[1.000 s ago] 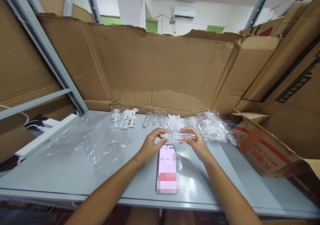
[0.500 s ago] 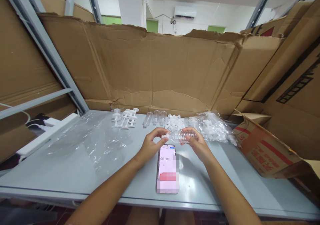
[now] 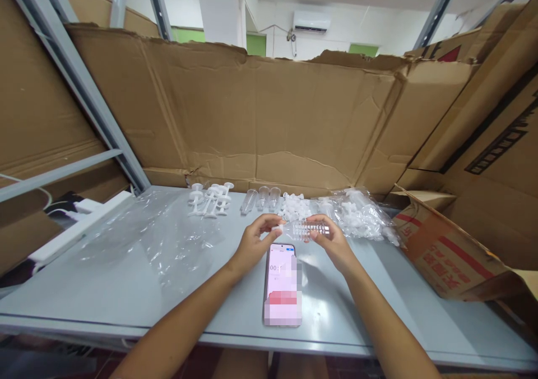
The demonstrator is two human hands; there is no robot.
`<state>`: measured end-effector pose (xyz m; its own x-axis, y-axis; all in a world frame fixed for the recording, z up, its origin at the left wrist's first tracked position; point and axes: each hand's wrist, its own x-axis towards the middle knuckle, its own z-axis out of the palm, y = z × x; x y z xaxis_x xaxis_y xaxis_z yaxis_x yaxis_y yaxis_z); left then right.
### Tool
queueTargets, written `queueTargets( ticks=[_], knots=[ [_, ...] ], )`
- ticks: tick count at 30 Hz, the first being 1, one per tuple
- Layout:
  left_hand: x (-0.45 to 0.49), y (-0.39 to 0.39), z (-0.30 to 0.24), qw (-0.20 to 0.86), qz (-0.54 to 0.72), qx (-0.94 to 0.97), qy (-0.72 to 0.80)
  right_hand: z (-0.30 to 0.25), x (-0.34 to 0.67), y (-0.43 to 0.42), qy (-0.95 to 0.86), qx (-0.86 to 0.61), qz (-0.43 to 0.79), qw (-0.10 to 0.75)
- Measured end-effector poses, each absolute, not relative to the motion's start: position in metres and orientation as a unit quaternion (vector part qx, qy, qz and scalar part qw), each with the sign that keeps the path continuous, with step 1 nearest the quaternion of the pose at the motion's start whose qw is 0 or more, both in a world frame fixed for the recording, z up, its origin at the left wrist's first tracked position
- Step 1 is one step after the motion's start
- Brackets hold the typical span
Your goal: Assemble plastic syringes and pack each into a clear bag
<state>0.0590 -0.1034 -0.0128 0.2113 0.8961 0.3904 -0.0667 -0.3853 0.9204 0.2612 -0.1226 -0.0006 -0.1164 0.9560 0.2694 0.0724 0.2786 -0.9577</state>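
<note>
Between my two hands a small clear ribbed plastic bottle (image 3: pixel 301 231) lies on its side in the air, its neck pointing left. My left hand (image 3: pixel 259 237) pinches the white cap (image 3: pixel 277 230) at the neck end between thumb and fingers. Wrapped around the bottle's body from the right is my right hand (image 3: pixel 332 237), with the thumb across the near side. A phone (image 3: pixel 282 286) showing a timer lies on the table just below the hands. Behind them sits a pile of small white plastic caps (image 3: pixel 295 206).
Several clear ribbed bottle bodies (image 3: pixel 263 198) stand behind the left hand. White disc-ended plastic pieces (image 3: pixel 210 199) lie farther left, near a flat clear plastic bag (image 3: pixel 168 244). A filled clear bag (image 3: pixel 357 216) and a cardboard box (image 3: pixel 449 250) are at right; cardboard walls the back.
My right thumb has shifted left along the bottle, baring more of its right end. The left hand stays on the cap, nearly still.
</note>
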Motion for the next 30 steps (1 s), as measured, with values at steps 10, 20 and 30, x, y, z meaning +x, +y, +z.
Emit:
queueTargets(
  ticks=[10,20,30],
  knots=[
    [0.057,-0.097,-0.014,0.503,0.528,0.595,0.337,0.006,0.263,-0.127,-0.681,-0.414,0.361,0.484],
    [0.058,-0.108,-0.013,0.299,0.535,0.726,0.312,-0.001,0.261,-0.121,-0.591,-0.427,0.449,0.516],
    [0.058,-0.097,-0.020,0.487,0.483,0.642,0.342,0.000,0.259,-0.122,-0.572,-0.406,0.491,0.517]
  ],
)
